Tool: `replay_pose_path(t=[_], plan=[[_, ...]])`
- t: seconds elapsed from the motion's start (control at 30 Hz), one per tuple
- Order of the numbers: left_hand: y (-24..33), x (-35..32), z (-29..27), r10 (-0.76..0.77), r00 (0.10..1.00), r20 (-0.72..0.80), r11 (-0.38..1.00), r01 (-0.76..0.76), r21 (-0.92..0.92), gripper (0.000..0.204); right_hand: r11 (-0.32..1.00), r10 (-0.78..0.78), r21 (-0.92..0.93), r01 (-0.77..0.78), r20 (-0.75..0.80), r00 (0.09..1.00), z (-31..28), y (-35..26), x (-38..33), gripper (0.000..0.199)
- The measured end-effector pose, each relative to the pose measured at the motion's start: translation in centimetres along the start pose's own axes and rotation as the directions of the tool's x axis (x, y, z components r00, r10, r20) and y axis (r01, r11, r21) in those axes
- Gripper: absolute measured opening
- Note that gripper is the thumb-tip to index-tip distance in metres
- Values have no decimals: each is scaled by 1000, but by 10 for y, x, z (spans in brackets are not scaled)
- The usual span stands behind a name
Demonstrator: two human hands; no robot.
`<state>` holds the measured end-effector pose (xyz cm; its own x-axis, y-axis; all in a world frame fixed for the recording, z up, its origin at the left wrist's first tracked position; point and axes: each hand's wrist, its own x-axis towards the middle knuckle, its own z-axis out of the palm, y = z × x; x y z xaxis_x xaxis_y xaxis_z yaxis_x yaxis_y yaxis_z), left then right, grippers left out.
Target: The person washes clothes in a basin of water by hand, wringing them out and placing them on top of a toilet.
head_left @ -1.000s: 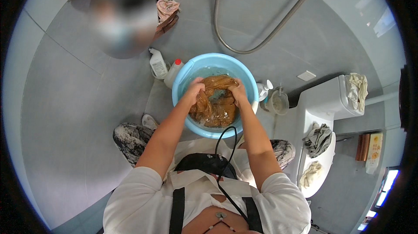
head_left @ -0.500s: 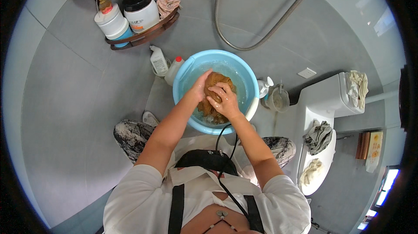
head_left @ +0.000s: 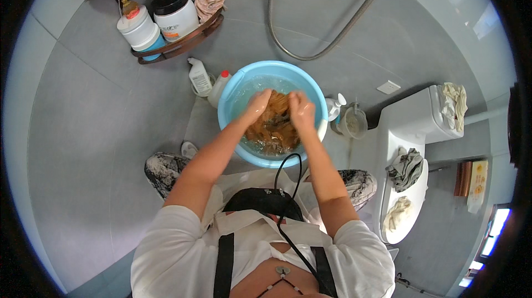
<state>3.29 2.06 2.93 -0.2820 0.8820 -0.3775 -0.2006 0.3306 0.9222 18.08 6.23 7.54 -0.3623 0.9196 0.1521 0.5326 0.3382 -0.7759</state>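
Observation:
A light blue plastic basin [head_left: 238, 84] of water stands on the floor in front of me. In it lies a soaked brown cloth [head_left: 277, 129], partly under the water and crumpled. My left hand [head_left: 258, 104] grips the cloth's upper left part, fingers curled round it. On the upper right side my right hand [head_left: 301, 110] is closed on the same cloth. A stretch of fabric spans the space between the two fists. What garment it is, if any, I cannot make out.
White bottles [head_left: 199, 78] stand left of the basin, a pump bottle [head_left: 334, 107] and a clear cup [head_left: 353, 122] right of it. A toilet [head_left: 388, 143] with cloths on it is at right. A corner shelf [head_left: 183, 47] holds tubs; a shower hose [head_left: 327, 48] hangs beyond.
My right hand has moved from the bunched cloth's middle to its upper right, and its fingers have closed. My left hand has curled too. The cloth is now spread wider between them.

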Motion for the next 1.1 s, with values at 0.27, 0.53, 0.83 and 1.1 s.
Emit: replay_pose_path(t=[0.27, 0.53, 0.83, 1.1], plan=[[1, 12, -55, 57, 991, 121, 877, -108, 469, 56, 929, 91, -371, -17, 184, 979, -14, 38, 34, 29], [-27, -24, -21, 393, 896, 207, 137, -280, 950, 51, 747, -94, -546, 380, 479, 873, 11, 63, 19, 50], [-49, -2, -6, 203, 977, 63, -22, -59, 998, 66, 601, 298, -751, 275, 529, 795, 47, 87, 14, 81], [-38, -9, -11, 263, 948, 176, 105, -210, 972, 85, 643, 234, -694, 325, 581, 779, 48, 76, 24, 34]])
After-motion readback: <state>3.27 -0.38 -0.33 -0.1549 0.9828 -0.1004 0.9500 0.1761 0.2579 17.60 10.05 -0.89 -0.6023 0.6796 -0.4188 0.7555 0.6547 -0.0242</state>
